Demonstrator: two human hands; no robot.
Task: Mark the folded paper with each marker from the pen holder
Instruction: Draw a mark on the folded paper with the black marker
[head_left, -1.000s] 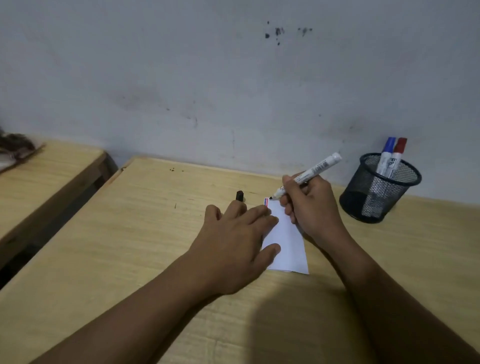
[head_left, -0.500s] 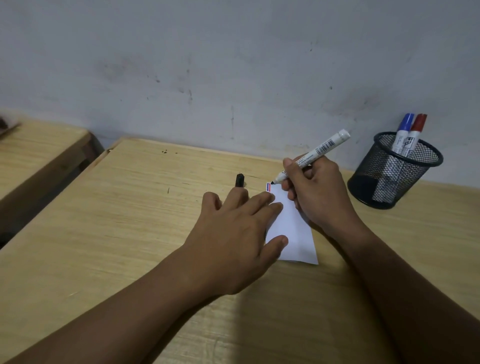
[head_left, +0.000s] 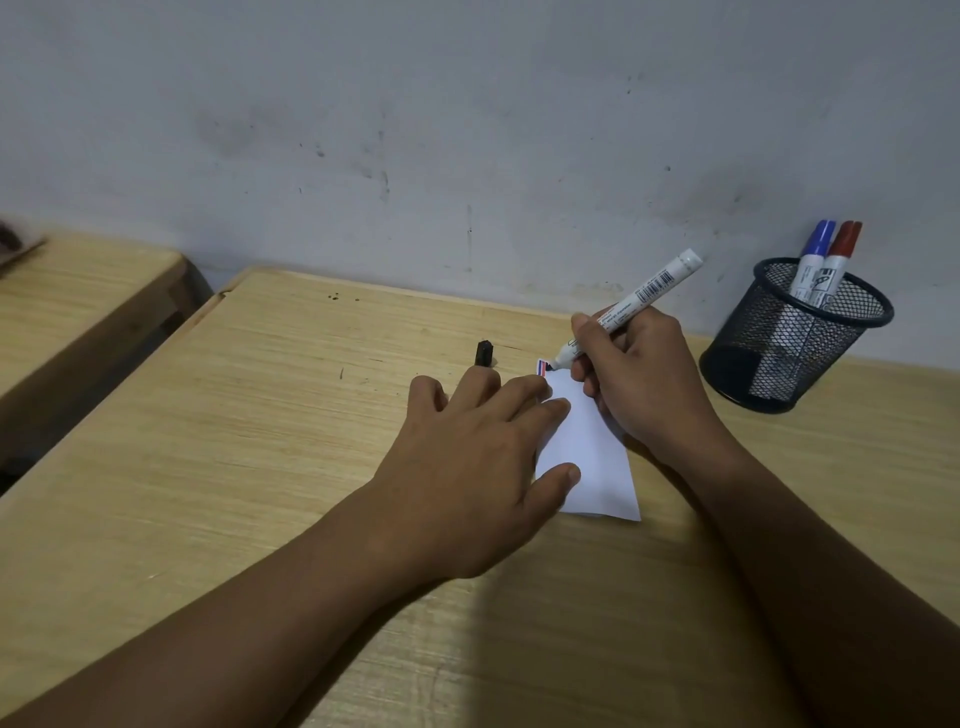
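A white folded paper (head_left: 592, 457) lies on the wooden desk (head_left: 260, 441), with red, blue and black marks at its far left corner. My left hand (head_left: 478, 462) lies flat with spread fingers, pressing the paper's left side down. My right hand (head_left: 639, 374) grips an uncapped white marker (head_left: 644, 296) whose black tip touches the paper's far corner. A black cap (head_left: 483, 354) lies on the desk just beyond my left fingers. A black mesh pen holder (head_left: 795, 343) at the right holds a blue-capped marker (head_left: 816, 254) and a red-capped marker (head_left: 839, 260).
A stained grey wall (head_left: 467, 130) runs close behind the desk. A second wooden desk (head_left: 78, 301) stands to the left across a narrow gap.
The marker tip came down onto the paper's far corner and left a black mark beside the red and blue ones. My left hand stayed flat on the paper; the camera shifted slightly.
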